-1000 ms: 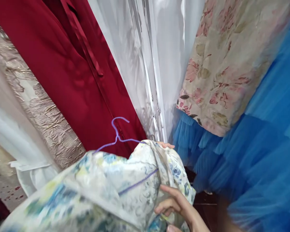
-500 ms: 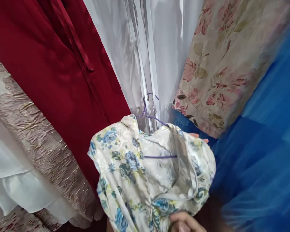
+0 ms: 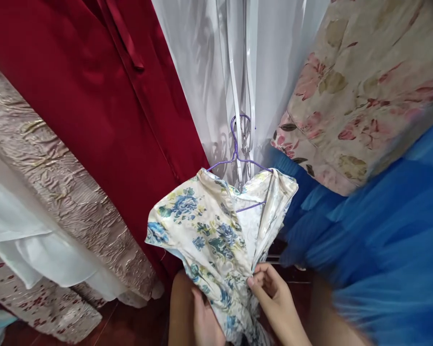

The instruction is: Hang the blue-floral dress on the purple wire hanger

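Neckline [image 3: 263,233] narrowed: cream, blue-flowered garment [image 3: 211,230].

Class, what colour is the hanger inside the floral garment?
The hanger is purple; it shows best in the current head view.

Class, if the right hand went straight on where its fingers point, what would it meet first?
The floral garment; the right hand appears to touch its front, though depth is unclear.
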`<action>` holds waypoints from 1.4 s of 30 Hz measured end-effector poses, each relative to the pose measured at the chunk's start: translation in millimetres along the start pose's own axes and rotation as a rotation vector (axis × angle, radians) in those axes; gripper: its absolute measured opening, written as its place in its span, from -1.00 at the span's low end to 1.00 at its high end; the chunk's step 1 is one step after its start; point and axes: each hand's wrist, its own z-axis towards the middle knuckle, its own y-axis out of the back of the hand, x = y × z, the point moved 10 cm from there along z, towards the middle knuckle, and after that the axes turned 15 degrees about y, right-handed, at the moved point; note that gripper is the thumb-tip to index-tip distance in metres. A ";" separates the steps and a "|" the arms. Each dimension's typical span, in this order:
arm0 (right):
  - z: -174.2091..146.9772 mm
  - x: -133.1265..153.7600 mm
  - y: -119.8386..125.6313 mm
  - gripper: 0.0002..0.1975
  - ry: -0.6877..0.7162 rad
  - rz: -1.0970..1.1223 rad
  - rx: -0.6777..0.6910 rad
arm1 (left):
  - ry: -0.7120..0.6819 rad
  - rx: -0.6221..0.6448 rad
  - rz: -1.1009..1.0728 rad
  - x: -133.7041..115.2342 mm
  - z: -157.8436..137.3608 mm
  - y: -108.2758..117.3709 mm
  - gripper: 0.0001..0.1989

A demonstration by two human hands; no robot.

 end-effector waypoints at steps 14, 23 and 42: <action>-1.8 17.1 8.1 -0.62 -0.018 -0.003 0.009 | -0.667 -0.508 0.139 -20.2 -24.2 38.8 -0.45; -5.1 16.9 -18.7 -0.52 -0.262 0.348 0.001 | -0.729 -0.006 0.615 -20.5 -27.8 -67.1 -0.74; 134.9 179.5 -37.1 -0.79 0.199 0.283 0.012 | -0.832 0.122 0.890 -135.5 -49.1 -77.7 -0.65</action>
